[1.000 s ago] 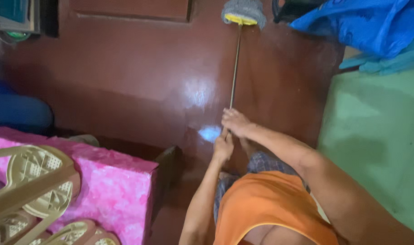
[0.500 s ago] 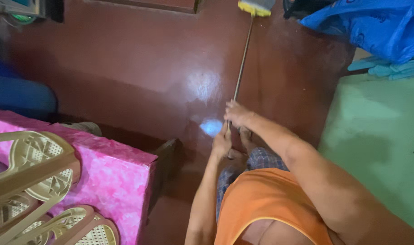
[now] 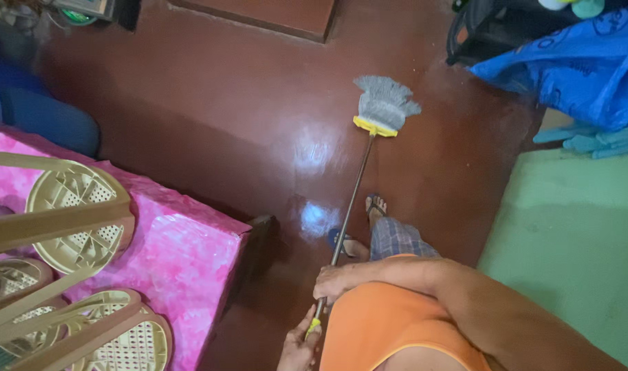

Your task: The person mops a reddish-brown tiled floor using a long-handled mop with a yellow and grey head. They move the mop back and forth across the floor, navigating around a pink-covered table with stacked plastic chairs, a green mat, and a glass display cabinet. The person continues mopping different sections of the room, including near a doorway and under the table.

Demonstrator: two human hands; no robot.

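Both hands, right hand (image 3: pixel 338 280) above left hand (image 3: pixel 299 343), had fingers wrapped around the metal-handled grey string mop (image 3: pixel 382 106); the glossy wet red floor (image 3: pixel 224 117) posed a slip risk.

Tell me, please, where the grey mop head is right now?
In the head view the grey mop head lies on the red floor, upper centre, ahead of the person's feet and left of the blue bag.

A crumpled blue plastic bag (image 3: pixel 568 65) lies at top right; possibly a screen (image 3: pixel 80 8) at top left.
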